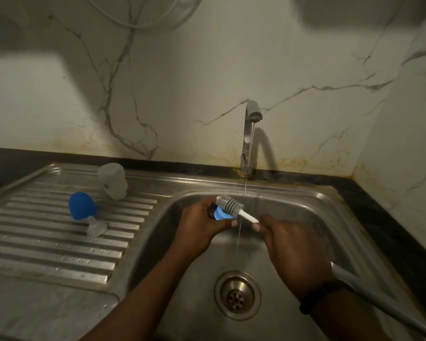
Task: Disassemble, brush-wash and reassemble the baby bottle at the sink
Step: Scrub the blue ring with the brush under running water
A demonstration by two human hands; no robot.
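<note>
Your left hand (pixel 202 223) grips the blue collar (pixel 222 214) over the sink (pixel 293 203), beside the faucet (pixel 250 136) stream. Your right hand (pixel 295 249) is closed around the brush (pixel 230 205) handle, bristles against the collar.

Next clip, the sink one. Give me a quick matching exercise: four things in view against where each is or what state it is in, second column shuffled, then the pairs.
Things:
1. Brush
2. Blue cap
3. Bottle
4. Tap

States:
A. Running a thin stream of water
B. At the back of the draining board
C. On the draining board, nearer than the clear item
D. Pressed against a blue ring over the basin

Pairs: 1-D, 2-C, 3-B, 4-A
</note>
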